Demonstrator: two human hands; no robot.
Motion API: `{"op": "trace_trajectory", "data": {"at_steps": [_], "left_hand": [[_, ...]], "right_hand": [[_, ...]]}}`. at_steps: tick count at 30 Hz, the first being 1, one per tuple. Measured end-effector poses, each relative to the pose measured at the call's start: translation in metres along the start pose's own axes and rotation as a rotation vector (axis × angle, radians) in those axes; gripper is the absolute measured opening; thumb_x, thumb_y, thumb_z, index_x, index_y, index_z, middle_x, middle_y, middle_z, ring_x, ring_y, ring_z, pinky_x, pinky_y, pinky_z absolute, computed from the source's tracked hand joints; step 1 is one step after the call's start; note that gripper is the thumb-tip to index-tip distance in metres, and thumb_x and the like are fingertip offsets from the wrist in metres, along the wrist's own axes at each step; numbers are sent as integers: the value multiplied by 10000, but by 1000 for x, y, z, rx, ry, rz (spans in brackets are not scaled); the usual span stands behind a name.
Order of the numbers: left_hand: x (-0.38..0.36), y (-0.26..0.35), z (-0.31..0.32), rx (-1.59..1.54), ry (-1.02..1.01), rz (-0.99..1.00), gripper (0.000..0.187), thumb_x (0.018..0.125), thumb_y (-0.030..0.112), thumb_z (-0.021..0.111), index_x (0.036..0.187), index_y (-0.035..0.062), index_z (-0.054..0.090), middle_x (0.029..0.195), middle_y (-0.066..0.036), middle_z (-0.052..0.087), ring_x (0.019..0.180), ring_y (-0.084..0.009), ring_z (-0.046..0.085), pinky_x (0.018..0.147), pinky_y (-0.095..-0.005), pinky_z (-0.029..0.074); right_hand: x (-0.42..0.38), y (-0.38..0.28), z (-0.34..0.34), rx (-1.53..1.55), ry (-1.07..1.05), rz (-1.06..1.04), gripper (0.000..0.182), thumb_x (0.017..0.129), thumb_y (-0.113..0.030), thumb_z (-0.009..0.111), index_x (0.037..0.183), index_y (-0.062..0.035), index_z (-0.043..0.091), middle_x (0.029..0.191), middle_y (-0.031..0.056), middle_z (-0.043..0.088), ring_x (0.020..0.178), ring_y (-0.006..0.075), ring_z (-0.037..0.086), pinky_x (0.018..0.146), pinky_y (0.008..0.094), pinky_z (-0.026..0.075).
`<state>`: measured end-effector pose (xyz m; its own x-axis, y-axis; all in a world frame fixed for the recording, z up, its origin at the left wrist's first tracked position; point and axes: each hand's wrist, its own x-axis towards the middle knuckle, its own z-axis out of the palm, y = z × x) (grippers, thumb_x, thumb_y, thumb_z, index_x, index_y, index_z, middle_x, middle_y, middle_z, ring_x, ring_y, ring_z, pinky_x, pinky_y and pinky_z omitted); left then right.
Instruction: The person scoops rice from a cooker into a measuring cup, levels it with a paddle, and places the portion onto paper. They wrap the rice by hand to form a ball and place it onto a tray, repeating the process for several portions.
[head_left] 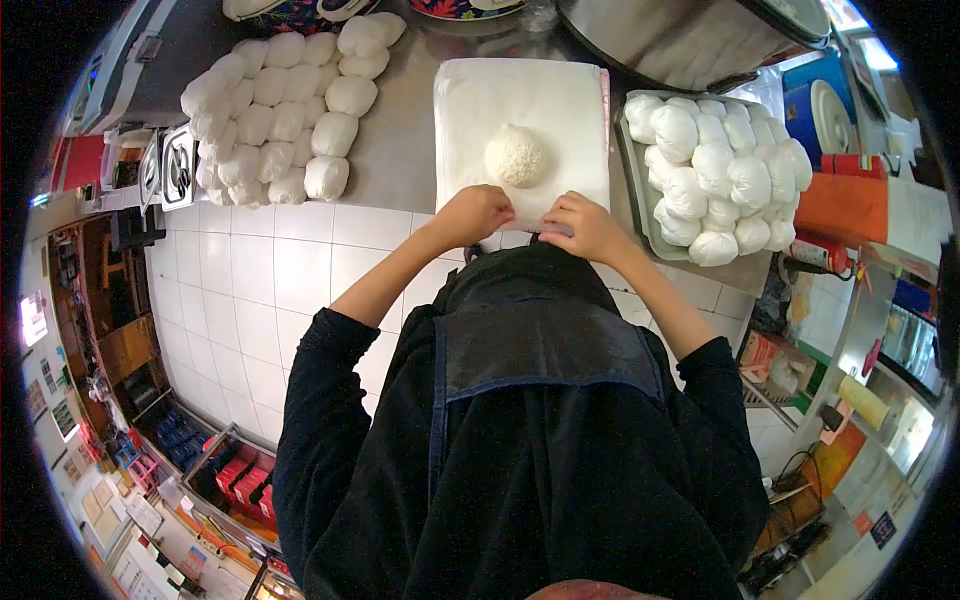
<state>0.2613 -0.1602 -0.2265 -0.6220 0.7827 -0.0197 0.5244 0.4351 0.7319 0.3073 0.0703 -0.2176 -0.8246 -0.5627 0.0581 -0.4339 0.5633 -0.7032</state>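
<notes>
A rounded mound of white grain that looks like rice (516, 156) lies on a stack of thin white sheets (470, 95) in front of me. At the stack's near edge, my left hand (476, 215) is closed, its fingertips pinching the sheet edge at the left. My right hand (582, 226) is closed on the same edge a little to the right, with its thumb toward the left hand. Both hands are just on my side of the mound, apart from it. How many layers the fingers hold cannot be made out.
Many white wrapped bundles (287, 118) are piled on the metal counter (392, 165) at left. More bundles (712, 172) fill a tray (640, 215) at right. A large metal pot (665, 40) stands behind the stack. White tiled floor (300, 270) shows below the counter.
</notes>
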Motion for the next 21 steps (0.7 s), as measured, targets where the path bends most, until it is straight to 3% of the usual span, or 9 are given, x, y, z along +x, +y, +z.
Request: {"op": "trace_trajectory", "data": {"at_steps": [2,6,8,11,17,21], "left_hand": [[1,-1,1,-154,15,-248,150,758,135,607,825,2,630,801,-123,622,705,-267,583,673,-340,465],[2,-6,-3,-221,18,-272,168,769,139,602,846,-7,630,795,-135,630,709,-233,600,663,-297,469],[3,-9,-5,-253,-25,-268,180,751,150,621,841,-5,639,772,-130,634,694,-201,600,655,-290,470],[5,-13,-9,-304,-106,-301,180,737,160,634,809,-3,647,744,-122,638,656,-190,599,643,-294,474],[11,6,-20,-265,-190,-431,163,699,155,673,781,15,661,710,-99,640,622,-165,591,629,-280,473],[8,8,-19,-300,-175,-402,162,693,159,686,766,17,661,689,-92,634,614,-145,578,617,-269,468]], "right_hand": [[1,6,6,17,63,14,184,732,-217,606,782,-42,633,773,93,580,767,255,545,683,340,450],[6,12,6,147,75,150,179,739,-201,600,786,-34,641,752,115,589,712,268,555,650,334,446],[12,6,-1,256,7,346,180,737,-198,608,792,-30,646,731,122,589,668,243,560,616,320,434],[14,9,-8,344,-122,343,181,733,-198,617,807,-36,652,717,119,587,651,205,558,600,304,423],[16,8,-9,334,-140,336,198,720,-209,633,806,-32,653,692,123,595,625,200,558,597,299,427],[17,9,-7,313,-136,334,198,719,-213,634,801,-34,654,692,124,597,629,198,561,595,300,427]]}}
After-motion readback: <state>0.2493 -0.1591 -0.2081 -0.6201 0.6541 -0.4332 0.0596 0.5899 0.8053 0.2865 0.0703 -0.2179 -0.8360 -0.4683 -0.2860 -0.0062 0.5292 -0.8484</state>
